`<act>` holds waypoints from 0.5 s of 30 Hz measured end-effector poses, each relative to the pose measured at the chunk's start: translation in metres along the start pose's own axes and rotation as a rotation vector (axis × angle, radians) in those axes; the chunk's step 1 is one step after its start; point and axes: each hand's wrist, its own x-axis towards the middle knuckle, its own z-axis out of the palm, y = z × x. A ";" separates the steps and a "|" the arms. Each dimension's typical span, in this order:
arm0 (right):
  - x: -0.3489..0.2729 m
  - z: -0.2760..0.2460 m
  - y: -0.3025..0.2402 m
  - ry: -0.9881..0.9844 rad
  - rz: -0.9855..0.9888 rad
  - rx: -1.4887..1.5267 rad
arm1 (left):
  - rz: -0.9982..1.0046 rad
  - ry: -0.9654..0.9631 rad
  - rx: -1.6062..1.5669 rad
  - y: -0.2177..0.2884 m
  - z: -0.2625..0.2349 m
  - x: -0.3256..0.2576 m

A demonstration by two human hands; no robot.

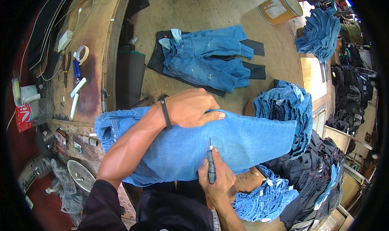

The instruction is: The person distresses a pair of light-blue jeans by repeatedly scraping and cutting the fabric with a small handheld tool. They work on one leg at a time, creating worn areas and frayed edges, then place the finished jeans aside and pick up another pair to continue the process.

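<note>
A pair of light-blue jeans [255, 138] is stretched flat across in front of me, its waist end at the left and a leg tapering to the right. My left hand [194, 107], with a black band on the wrist, is closed on the far edge of the denim, thumb lying on top. In my right hand [219, 174], at the near edge, is a slim pen-shaped tool [211, 166] with a dark grey handle. Its thin pointed tip reaches onto the middle of the cloth; whether it touches cannot be made out.
Blue jeans [210, 55] lie on dark trousers on the floor beyond. Stacked denim [279, 109] and a dark garment pile [320, 170] crowd the right. A wooden bench [91, 36] at the left carries tape [82, 55] and pliers [66, 69]. A drum [280, 7] stands far off.
</note>
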 end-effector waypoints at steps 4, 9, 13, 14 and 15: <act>0.001 0.001 0.000 -0.024 0.025 -0.007 | 0.048 0.032 0.014 -0.003 0.001 0.000; 0.004 0.001 -0.001 -0.017 0.000 -0.023 | 0.060 0.041 0.011 -0.004 0.001 0.000; 0.007 -0.001 -0.003 -0.074 0.052 -0.009 | 0.005 0.007 0.028 -0.004 0.000 0.000; 0.007 -0.002 -0.003 -0.088 0.061 -0.008 | 0.025 0.035 0.035 -0.004 0.000 0.000; 0.007 -0.004 -0.004 -0.103 0.071 -0.010 | 0.046 0.060 0.039 -0.004 0.000 0.000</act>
